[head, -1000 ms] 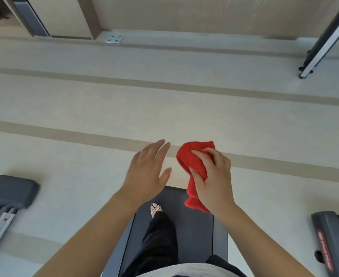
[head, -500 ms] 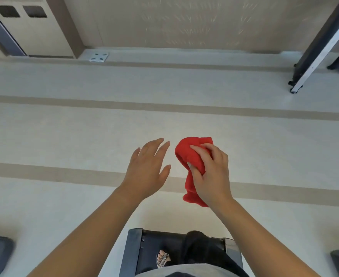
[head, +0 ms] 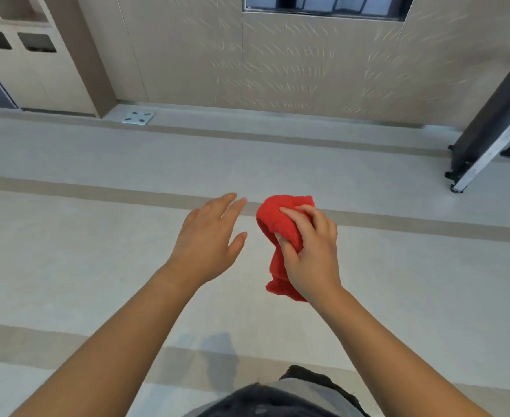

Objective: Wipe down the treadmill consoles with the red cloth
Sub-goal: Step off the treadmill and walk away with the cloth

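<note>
My right hand [head: 310, 251] has a closed grip on the red cloth [head: 277, 227], my left hand [head: 208, 239] is open and empty; no console in view, so wiping remains.

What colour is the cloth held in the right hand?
Solid red, no pattern; the cloth shows clearly in the head view, bunched in the right hand.
</note>
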A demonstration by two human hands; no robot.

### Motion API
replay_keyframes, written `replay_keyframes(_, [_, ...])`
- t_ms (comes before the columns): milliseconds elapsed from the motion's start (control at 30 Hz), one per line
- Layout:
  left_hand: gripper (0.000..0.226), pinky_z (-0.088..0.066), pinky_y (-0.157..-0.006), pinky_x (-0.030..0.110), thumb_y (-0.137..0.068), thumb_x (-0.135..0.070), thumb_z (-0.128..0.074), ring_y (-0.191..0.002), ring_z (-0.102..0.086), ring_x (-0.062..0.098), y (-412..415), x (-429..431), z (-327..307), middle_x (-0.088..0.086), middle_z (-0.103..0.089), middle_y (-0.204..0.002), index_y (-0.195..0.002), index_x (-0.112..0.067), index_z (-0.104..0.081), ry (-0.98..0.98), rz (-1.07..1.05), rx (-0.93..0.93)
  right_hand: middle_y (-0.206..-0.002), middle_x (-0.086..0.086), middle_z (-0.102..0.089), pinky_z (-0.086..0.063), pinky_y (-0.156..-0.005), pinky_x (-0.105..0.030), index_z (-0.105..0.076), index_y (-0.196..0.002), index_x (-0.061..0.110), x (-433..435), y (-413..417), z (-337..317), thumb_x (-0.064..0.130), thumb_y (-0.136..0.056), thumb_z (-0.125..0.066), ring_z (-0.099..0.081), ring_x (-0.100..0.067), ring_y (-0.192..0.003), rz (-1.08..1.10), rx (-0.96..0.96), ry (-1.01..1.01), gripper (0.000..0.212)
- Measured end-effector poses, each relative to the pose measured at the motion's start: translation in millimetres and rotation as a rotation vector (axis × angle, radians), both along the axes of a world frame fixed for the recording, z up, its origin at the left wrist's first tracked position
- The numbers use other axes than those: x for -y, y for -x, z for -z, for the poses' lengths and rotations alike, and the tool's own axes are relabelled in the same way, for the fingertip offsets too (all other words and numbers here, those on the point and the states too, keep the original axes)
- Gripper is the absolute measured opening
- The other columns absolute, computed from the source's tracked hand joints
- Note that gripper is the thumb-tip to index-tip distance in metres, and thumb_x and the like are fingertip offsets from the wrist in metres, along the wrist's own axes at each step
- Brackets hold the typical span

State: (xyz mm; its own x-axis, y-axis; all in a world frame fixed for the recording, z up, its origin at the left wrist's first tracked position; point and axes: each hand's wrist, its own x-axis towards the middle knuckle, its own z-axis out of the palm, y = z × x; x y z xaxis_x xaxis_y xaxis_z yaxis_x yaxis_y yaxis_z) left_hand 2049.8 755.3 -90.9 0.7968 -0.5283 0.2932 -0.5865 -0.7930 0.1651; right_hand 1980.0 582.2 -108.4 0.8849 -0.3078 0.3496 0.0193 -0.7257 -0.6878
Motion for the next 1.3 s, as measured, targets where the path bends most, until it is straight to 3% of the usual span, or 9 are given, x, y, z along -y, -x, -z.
replay_keyframes(167, [0.058, -0.037, -0.102, 0.05, -0.09, -0.036, -0.05, -0.133, -0.034, 0.026, -123, 27, 48, 0.008, -0.036, -0.147, -0.141, -0.016, -0.034, -0.042, -0.042, -0.116, -0.135, 0.009, -0.041, -0.037, -0.104, -0.042, -0.051, -0.127, 0.033, 27, -133, 40, 0.026, -0.09, -0.059, -0.029, -0.015, -0.127, -0.042, -0.056, 0.0, 0.039])
replay_keyframes(467, [0.057, -0.034, -0.105, 0.047, -0.091, -0.039, -0.048, -0.133, -0.034, 0.024, -356, 40, 54, 0.005, -0.035, -0.148, -0.142, -0.019, -0.033, -0.017, -0.155, -0.15, -0.134, 0.009, -0.042, -0.038, -0.102, -0.037, -0.051, -0.127, 0.034, 48, -375, 46, 0.027, -0.09, -0.058, -0.03, -0.014, -0.124, -0.112, -0.09, -0.014, 0.038])
replay_keyframes(700, [0.057, -0.026, -0.11, 0.043, -0.094, -0.041, -0.04, -0.138, -0.022, 0.019, -549, 81, 54, -0.001, -0.022, -0.153, -0.145, -0.024, -0.022, -0.074, -0.085, -0.209, -0.134, 0.009, -0.042, -0.037, -0.101, -0.036, -0.051, -0.127, 0.033, 78, -551, 48, 0.026, -0.09, -0.059, -0.031, -0.014, -0.123, -0.046, -0.083, -0.034, 0.039])
replay_keyframes(833, [0.055, -0.038, -0.102, 0.046, -0.09, -0.039, -0.046, -0.131, -0.038, 0.026, -637, 94, 49, 0.007, -0.039, -0.146, -0.14, -0.017, -0.038, -0.018, -0.054, -0.21, -0.135, 0.008, -0.043, -0.036, -0.1, -0.032, -0.052, -0.128, 0.031, 92, -642, 47, 0.025, -0.09, -0.06, -0.033, -0.014, -0.122, 0.047, -0.067, -0.055, 0.039])
replay_keyframes(1000, [0.056, -0.04, -0.097, 0.045, -0.088, -0.037, -0.055, -0.128, -0.043, 0.027, -756, 105, 53, 0.007, -0.042, -0.144, -0.138, -0.016, -0.04, -0.016, -0.064, -0.178, -0.135, 0.005, -0.044, -0.034, -0.099, -0.031, -0.053, -0.127, 0.03, 103, -760, 61, 0.024, -0.09, -0.06, -0.036, -0.016, -0.121, 0.071, -0.064, -0.095, 0.038])
replay_keyframes(1100, [0.057, -0.034, -0.103, 0.042, -0.092, -0.041, -0.047, -0.134, -0.033, 0.023, -842, 105, 55, 0.003, -0.032, -0.149, -0.143, -0.02, -0.031, -0.033, -0.105, -0.189, -0.134, 0.006, -0.044, -0.034, -0.098, -0.032, -0.053, -0.126, 0.031, 107, -852, 70, 0.024, -0.089, -0.061, -0.035, -0.017, -0.121, -0.001, -0.05, -0.071, 0.039])
replay_keyframes(1300, [0.057, -0.034, -0.104, 0.042, -0.091, -0.042, -0.047, -0.134, -0.034, 0.022, -996, 83, 40, 0.001, -0.033, -0.149, -0.142, -0.022, -0.032, -0.042, -0.281, -0.219, -0.132, 0.007, -0.045, -0.04, -0.097, -0.04, -0.053, -0.125, 0.033, 96, -1048, 64, 0.023, -0.088, -0.062, -0.036, -0.018, -0.12, -0.198, -0.035, -0.037, 0.04])
